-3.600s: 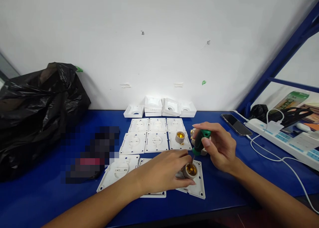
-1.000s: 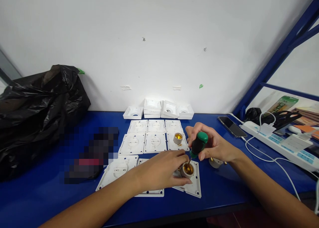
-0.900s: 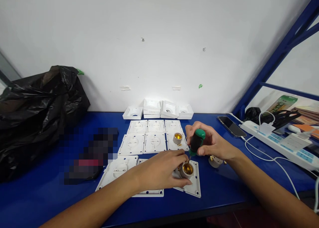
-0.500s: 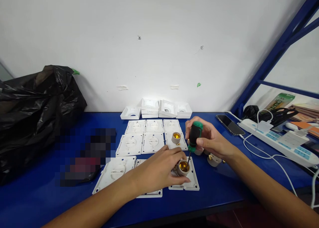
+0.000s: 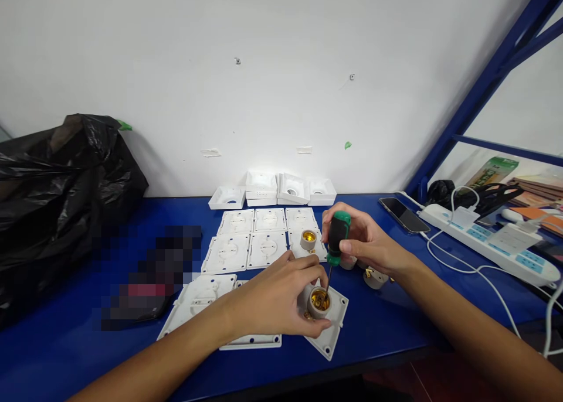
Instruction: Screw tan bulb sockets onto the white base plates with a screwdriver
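A round lamp holder [image 5: 319, 302] with a brass-coloured threaded inside stands on a square white plate [image 5: 335, 326], which lies turned at an angle. My left hand [image 5: 288, 296] pinches the holder between thumb and fingers. In my right hand [image 5: 369, 241] is a screwdriver [image 5: 338, 238] with a green and black handle, held nearly upright, its shaft reaching down into the holder. Another lamp holder [image 5: 308, 239] sits on a plate just behind. More white plates [image 5: 266, 249] lie in rows to the left, some partly under my left forearm.
White square covers [image 5: 261, 182] are stacked against the wall. Loose lamp holders [image 5: 375, 278] lie beside my right wrist. To the right are a phone [image 5: 404, 214], a power strip [image 5: 488, 238] and white cables. A black plastic bag [image 5: 70, 185] fills the left side.
The plate under the lamp holder has turned from square-on to a slant, with the holder turning along. My left hand still grips it, and the screwdriver stays inside.
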### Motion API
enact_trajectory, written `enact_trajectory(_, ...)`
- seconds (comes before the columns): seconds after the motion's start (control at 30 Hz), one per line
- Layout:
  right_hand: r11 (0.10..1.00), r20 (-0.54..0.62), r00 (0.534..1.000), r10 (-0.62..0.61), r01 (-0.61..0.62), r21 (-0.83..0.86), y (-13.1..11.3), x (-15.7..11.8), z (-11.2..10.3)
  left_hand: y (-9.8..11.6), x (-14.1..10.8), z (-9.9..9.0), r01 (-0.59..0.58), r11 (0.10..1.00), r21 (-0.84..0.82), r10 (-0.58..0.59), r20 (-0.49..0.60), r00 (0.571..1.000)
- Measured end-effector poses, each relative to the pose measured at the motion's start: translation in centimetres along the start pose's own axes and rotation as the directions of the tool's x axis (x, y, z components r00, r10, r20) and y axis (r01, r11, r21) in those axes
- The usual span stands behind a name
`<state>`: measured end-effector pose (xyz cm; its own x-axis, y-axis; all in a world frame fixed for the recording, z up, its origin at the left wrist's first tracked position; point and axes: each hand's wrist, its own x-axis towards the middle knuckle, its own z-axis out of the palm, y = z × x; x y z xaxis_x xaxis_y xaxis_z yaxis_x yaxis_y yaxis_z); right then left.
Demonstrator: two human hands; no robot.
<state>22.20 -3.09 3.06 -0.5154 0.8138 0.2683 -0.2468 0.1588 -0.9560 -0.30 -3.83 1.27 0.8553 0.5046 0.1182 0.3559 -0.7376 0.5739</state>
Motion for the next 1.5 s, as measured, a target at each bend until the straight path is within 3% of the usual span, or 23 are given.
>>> enact_trajectory(0.2, 1.0, 0.03, 0.999, 0.012, -0.011, -0.025, -0.2, -0.1, 0.3, -0.1, 0.1, 0.0, -0.006, 0.999, -0.053, 0.006, 0.006, 1.0)
enact_trajectory(0.4, 0.998, 0.034, 0.999, -0.007, 0.009, -0.065, -0.3, 0.0, 0.5, -0.5, 0.3, 0.8, -0.024, 0.996, 0.085, 0.029, -0.051, 0.998)
enact_trajectory(0.57, 0.991, 0.051, 0.998, -0.031, 0.037, -0.13, -0.3, 0.0, 0.7, -0.4, 0.3, 0.9, -0.032, 0.995, 0.098, 0.037, -0.048, 0.998)
enact_trajectory(0.97, 0.975, -0.084, 0.996, -0.031, 0.012, -0.224, -0.2, 0.2, 1.0, -0.7, 0.5, 1.2, -0.039, 0.992, 0.117, 0.046, -0.062, 0.997)
enact_trajectory(1.27, 0.963, -0.092, 0.995, -0.048, 0.022, -0.269, -0.5, 0.1, 1.2, -0.8, 0.5, 1.3, -0.039, 0.991, 0.126, 0.049, -0.07, 0.996)
enact_trajectory(1.5, 0.896, -0.096, 0.989, -0.117, 0.063, -0.44, -0.8, -0.3, 1.4, -0.7, 0.5, 1.3, -0.031, 0.994, 0.105, 0.038, -0.064, 0.997)
